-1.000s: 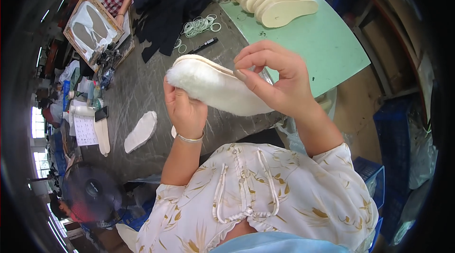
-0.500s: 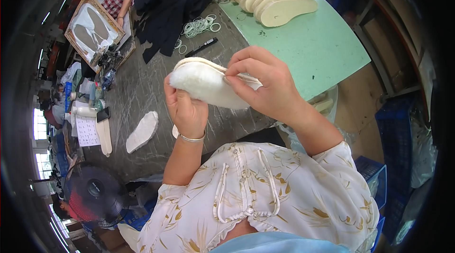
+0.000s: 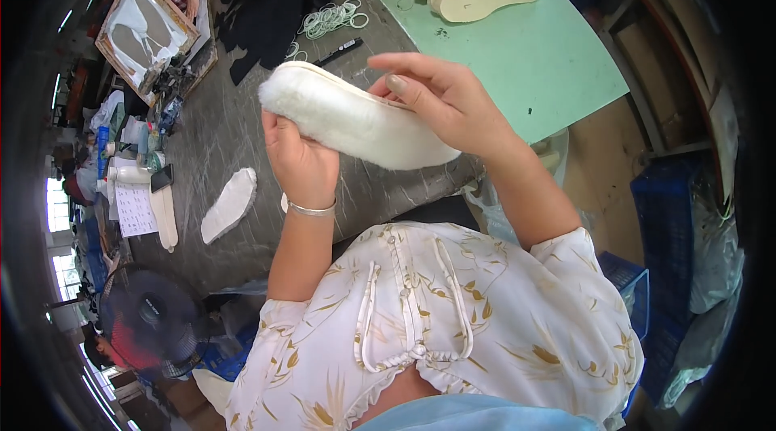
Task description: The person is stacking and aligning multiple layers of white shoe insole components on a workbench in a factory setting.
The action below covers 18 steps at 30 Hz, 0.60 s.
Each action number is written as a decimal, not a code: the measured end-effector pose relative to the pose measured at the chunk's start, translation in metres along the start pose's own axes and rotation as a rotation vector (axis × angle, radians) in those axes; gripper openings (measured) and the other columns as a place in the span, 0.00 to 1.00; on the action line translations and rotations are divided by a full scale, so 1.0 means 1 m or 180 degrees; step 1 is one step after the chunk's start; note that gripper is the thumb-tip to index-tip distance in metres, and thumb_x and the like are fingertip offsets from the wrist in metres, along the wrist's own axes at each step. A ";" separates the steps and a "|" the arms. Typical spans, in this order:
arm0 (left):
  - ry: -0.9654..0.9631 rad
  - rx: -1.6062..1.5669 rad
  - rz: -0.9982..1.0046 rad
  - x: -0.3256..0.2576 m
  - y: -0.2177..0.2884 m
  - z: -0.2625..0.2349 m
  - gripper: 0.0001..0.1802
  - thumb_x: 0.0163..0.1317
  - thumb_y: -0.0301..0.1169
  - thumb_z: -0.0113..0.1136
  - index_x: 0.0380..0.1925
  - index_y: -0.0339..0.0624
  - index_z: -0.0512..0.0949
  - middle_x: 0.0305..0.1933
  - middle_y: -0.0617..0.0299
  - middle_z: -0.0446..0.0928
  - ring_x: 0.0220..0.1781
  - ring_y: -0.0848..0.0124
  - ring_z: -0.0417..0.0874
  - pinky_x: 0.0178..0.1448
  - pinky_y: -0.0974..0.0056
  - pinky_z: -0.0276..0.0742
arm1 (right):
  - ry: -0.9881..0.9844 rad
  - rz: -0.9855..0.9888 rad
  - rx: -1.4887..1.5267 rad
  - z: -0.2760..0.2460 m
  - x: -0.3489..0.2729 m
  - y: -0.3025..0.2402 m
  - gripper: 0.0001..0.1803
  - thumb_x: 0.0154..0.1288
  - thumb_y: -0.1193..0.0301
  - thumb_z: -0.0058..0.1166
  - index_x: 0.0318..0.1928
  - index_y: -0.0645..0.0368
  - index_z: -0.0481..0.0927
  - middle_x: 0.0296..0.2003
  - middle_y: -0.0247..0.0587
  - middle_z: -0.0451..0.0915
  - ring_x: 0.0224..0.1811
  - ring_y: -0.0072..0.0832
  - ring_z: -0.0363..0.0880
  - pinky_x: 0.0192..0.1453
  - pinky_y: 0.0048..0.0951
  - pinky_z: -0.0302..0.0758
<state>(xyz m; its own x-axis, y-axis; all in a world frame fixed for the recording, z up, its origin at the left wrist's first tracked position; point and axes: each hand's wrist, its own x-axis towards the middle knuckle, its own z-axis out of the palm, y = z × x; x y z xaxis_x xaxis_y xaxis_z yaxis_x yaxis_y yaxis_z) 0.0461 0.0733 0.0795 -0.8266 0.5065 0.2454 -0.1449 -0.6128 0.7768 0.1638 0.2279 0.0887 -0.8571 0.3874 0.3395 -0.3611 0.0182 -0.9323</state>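
Fleece: white woolly shoe insole, long and thick (pale stitched rim), held above the grey table.
Left hand: clasps its underside.
Right hand: fingers pinch its edge.

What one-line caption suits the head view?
Both hands, left hand and right hand, hold a fleecy white insole above a grey worktable.

Head-worn fisheye, steeply down, close

A cream floral short-sleeved blouse and a thin silver bracelet.
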 end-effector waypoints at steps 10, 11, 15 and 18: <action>0.0548 0.0075 0.0180 0.007 0.002 0.005 0.15 0.73 0.31 0.38 0.55 0.41 0.66 0.56 0.55 0.71 0.58 0.63 0.74 0.62 0.54 0.73 | 0.0120 -0.0418 -0.1187 0.010 -0.018 0.013 0.15 0.59 0.73 0.57 0.46 0.66 0.81 0.37 0.53 0.82 0.36 0.43 0.83 0.42 0.32 0.79; 0.0731 0.0054 0.0236 0.010 0.003 0.003 0.15 0.73 0.31 0.39 0.55 0.41 0.67 0.56 0.56 0.71 0.58 0.64 0.74 0.62 0.54 0.73 | 0.0124 -0.0403 -0.1183 0.012 -0.022 0.014 0.15 0.59 0.73 0.57 0.46 0.66 0.81 0.37 0.53 0.82 0.36 0.43 0.83 0.42 0.32 0.79; 0.0914 0.0274 0.0493 0.022 0.010 -0.008 0.14 0.72 0.32 0.41 0.55 0.43 0.67 0.55 0.57 0.72 0.57 0.65 0.74 0.61 0.57 0.72 | 0.0096 -0.0005 -0.1107 0.019 -0.034 0.010 0.15 0.60 0.75 0.58 0.48 0.66 0.80 0.40 0.48 0.83 0.39 0.28 0.82 0.47 0.28 0.78; 0.0871 0.0314 0.0628 0.023 0.008 -0.009 0.14 0.72 0.32 0.42 0.54 0.43 0.68 0.55 0.58 0.72 0.57 0.66 0.75 0.60 0.59 0.73 | 0.0187 -0.0167 -0.1016 0.024 -0.036 0.012 0.16 0.60 0.67 0.60 0.45 0.66 0.82 0.35 0.52 0.83 0.33 0.42 0.83 0.38 0.32 0.78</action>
<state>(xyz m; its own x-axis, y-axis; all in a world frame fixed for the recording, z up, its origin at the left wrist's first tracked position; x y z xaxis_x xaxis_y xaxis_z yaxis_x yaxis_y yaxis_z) 0.0207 0.0746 0.0867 -0.9505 0.1947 0.2422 0.0743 -0.6145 0.7854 0.1815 0.1926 0.0689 -0.8143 0.4307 0.3891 -0.2628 0.3241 -0.9088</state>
